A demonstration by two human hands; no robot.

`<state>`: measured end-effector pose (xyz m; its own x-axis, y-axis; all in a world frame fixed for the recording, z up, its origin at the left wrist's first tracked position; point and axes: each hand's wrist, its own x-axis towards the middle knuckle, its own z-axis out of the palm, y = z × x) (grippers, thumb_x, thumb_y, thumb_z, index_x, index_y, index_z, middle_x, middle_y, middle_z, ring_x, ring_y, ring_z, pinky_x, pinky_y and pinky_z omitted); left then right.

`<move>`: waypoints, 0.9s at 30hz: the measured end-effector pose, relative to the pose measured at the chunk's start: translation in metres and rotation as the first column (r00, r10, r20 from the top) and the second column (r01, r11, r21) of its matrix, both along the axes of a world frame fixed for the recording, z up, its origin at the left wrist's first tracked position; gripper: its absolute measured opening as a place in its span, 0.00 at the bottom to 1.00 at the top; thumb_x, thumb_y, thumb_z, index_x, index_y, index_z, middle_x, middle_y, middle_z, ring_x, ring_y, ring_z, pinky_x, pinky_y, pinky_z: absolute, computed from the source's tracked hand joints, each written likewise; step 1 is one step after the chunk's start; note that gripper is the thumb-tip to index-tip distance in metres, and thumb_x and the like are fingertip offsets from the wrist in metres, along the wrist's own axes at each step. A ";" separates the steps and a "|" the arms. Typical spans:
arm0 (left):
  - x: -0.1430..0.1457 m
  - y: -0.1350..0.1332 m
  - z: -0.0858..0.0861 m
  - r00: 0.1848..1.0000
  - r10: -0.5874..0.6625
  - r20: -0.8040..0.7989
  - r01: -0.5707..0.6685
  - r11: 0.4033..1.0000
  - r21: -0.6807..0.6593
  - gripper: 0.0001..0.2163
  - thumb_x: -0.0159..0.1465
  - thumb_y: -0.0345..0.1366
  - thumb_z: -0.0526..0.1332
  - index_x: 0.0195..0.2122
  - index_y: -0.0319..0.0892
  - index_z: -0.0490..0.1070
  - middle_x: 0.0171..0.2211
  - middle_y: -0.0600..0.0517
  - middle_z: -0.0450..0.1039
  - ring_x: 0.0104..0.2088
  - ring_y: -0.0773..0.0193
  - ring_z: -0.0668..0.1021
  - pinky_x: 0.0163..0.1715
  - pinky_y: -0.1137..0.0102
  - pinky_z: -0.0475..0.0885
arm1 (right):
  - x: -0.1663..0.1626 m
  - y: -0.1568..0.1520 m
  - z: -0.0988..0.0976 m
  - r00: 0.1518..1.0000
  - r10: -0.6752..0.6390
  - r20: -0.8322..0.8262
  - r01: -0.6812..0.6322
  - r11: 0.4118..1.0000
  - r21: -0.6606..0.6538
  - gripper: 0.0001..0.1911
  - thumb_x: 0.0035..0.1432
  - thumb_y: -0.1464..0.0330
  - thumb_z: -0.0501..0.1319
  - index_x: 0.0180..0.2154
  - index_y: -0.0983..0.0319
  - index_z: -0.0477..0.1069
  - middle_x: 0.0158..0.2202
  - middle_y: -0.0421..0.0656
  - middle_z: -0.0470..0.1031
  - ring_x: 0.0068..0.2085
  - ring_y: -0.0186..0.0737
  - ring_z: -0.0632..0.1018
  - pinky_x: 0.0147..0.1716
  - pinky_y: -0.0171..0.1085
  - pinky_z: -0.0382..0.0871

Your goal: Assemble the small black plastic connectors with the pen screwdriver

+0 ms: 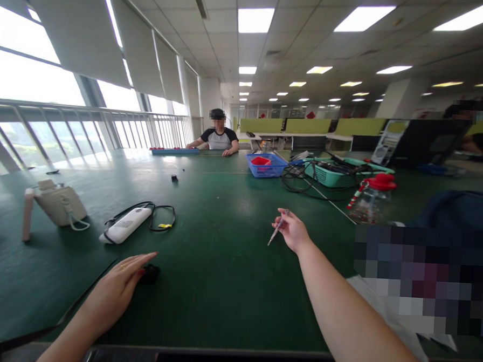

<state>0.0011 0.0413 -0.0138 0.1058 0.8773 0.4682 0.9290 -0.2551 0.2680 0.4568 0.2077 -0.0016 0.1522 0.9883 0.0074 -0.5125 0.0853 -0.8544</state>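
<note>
right hand: your right hand [294, 231] is reached out above the table, its fingers closed in a pinch on a slim pen [277, 231].
pen: it slants between your thumb and fingers, lower end towards you and to the left; you cannot tell whether that end touches the green tabletop [219, 298].
left hand: your left hand [112, 287] is nearer you, fingers straight and close together, not curled round anything you can see.
black object: a small dark object [151, 274] sits just beside your left thumb and fingertips; contact is unclear.
strap: a dark strap [85, 291] runs along the left of that forearm.
white device: beyond your left hand lies a white device [129, 225] with a black cord, and left of it stands a beige device [62, 206].
baskets: past your right hand are a blue basket [266, 169] and a teal basket [333, 178] with black cables.
jar: a red-lidded jar [372, 201] stands nearer, to the right.
far side: a person [221, 141] sits facing you.
</note>
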 end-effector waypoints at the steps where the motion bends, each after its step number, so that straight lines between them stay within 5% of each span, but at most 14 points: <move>1: -0.005 -0.001 0.000 1.000 0.002 -0.003 -0.002 1.000 0.005 0.21 0.66 0.43 0.51 0.57 0.46 0.71 0.54 0.49 0.76 0.54 0.54 0.77 0.56 0.58 0.72 | 0.000 0.000 0.000 1.000 0.000 -0.002 0.000 1.000 0.001 0.04 0.55 0.73 0.62 0.34 0.60 0.74 0.21 0.38 0.71 0.25 0.35 0.74 0.34 0.40 0.75; 6: -0.042 -0.002 -0.018 0.994 -0.066 -0.083 0.063 0.997 -0.046 0.23 0.63 0.37 0.53 0.60 0.48 0.68 0.61 0.51 0.69 0.62 0.52 0.70 0.61 0.53 0.66 | 0.000 0.000 0.000 1.000 0.006 -0.009 -0.006 1.000 -0.005 0.05 0.55 0.74 0.62 0.35 0.60 0.74 0.21 0.39 0.72 0.26 0.35 0.75 0.34 0.40 0.75; 11: -0.058 -0.001 -0.027 0.993 -0.076 -0.094 0.065 0.991 -0.116 0.21 0.64 0.41 0.56 0.58 0.51 0.71 0.57 0.50 0.74 0.55 0.53 0.76 0.57 0.58 0.71 | 0.000 0.000 -0.001 1.000 0.006 0.002 -0.006 1.000 0.003 0.05 0.54 0.74 0.62 0.34 0.60 0.74 0.21 0.38 0.72 0.26 0.35 0.75 0.35 0.40 0.75; 17: -0.027 -0.001 -0.004 0.996 0.092 -0.010 -0.092 0.996 -0.002 0.21 0.66 0.45 0.51 0.56 0.45 0.71 0.49 0.45 0.76 0.47 0.53 0.79 0.50 0.58 0.75 | 0.000 0.001 -0.002 1.000 -0.010 0.001 0.010 1.000 0.000 0.06 0.53 0.74 0.62 0.34 0.60 0.74 0.21 0.38 0.72 0.26 0.35 0.75 0.34 0.40 0.75; 22: 0.016 -0.004 0.010 0.998 -0.057 0.035 0.057 0.998 0.004 0.20 0.68 0.44 0.50 0.58 0.49 0.68 0.55 0.48 0.72 0.53 0.55 0.76 0.55 0.60 0.72 | 0.000 0.001 -0.002 1.000 -0.014 -0.004 0.014 1.000 -0.010 0.07 0.55 0.75 0.59 0.34 0.60 0.75 0.21 0.39 0.72 0.26 0.35 0.75 0.34 0.40 0.75; 27: 0.030 -0.001 0.002 0.996 -0.070 -0.048 0.066 0.995 -0.071 0.18 0.66 0.43 0.53 0.55 0.50 0.72 0.53 0.47 0.72 0.52 0.53 0.76 0.55 0.56 0.72 | 0.000 0.001 -0.002 1.000 -0.011 -0.002 0.011 1.000 -0.009 0.06 0.54 0.75 0.61 0.35 0.60 0.74 0.21 0.38 0.71 0.25 0.35 0.75 0.34 0.40 0.75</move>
